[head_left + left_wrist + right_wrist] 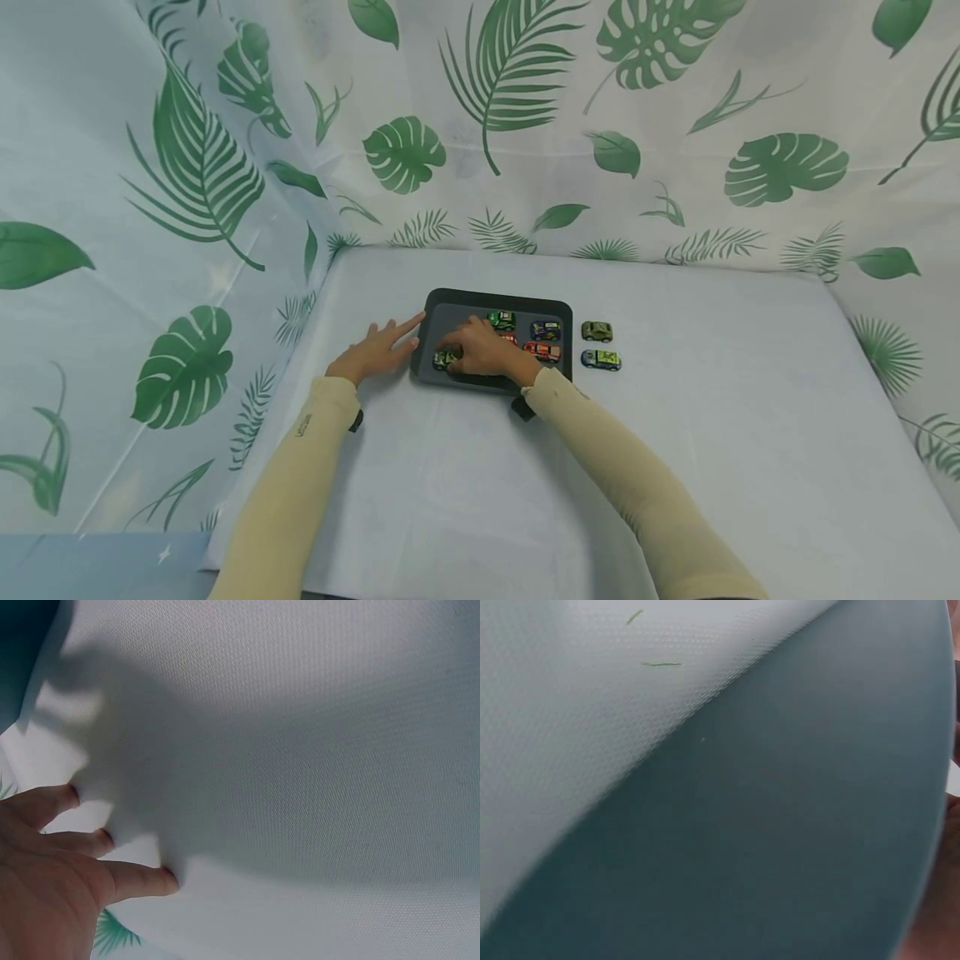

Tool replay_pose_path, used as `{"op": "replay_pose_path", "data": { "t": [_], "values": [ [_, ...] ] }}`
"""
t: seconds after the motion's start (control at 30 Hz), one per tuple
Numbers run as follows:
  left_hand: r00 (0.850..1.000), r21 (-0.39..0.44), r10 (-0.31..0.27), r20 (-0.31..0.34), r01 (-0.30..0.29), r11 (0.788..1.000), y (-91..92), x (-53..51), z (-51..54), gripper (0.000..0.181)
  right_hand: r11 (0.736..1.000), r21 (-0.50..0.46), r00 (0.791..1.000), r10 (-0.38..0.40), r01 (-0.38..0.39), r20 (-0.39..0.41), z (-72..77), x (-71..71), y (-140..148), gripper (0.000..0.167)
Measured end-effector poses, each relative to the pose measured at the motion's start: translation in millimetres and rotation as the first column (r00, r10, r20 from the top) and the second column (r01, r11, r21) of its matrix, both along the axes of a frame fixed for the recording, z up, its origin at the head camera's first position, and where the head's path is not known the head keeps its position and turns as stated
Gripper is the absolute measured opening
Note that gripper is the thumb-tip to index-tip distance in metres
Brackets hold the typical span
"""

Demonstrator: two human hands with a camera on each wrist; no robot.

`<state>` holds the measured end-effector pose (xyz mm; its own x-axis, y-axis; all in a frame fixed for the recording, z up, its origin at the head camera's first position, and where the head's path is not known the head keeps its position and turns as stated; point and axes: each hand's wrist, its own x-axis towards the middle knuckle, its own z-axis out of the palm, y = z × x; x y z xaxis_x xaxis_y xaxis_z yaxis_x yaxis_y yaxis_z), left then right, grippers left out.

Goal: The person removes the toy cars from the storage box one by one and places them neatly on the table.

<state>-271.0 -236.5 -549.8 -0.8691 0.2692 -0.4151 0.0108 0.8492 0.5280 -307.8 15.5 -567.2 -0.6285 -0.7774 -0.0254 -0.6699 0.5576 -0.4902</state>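
A dark grey tray (495,298) lies on the white-covered table. Inside its near left corner, my right hand (486,350) pinches a green camouflage toy car (443,360) between thumb and fingers. My left hand (372,352), fingers spread, is at the tray's left side; the left wrist view shows that hand (52,881) with several fingertips on the cloth. Also in the tray are a green toy car (501,320), a dark blue one (545,331) and a red one (542,351). Another red car (509,338) is partly hidden behind my right hand.
Right of the tray stand an olive toy car (597,332) and a blue and yellow-green one (602,360). The tray's outer wall (780,787) fills much of the right wrist view. A leaf-patterned curtain (540,167) hangs along the table's back and sides.
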Motion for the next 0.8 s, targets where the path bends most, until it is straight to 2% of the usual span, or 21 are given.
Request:
{"op": "replay_pose_path", "data": {
  "t": [0.33,0.8],
  "values": [
    [1.0,0.004,0.006,-0.001,-0.006,1.0,-0.5,0.4,-1.5,0.064,0.994,-0.112,1.0,0.018,-0.016,0.014,1.5,2.4,8,0.038],
    [1.0,0.0,0.005,0.0,-0.005,1.0,-1.0,-0.9,-4.0,0.065,0.973,-0.229,0.996,-0.014,0.035,0.093,11.4,6.0,42,0.038]
  ]
}}
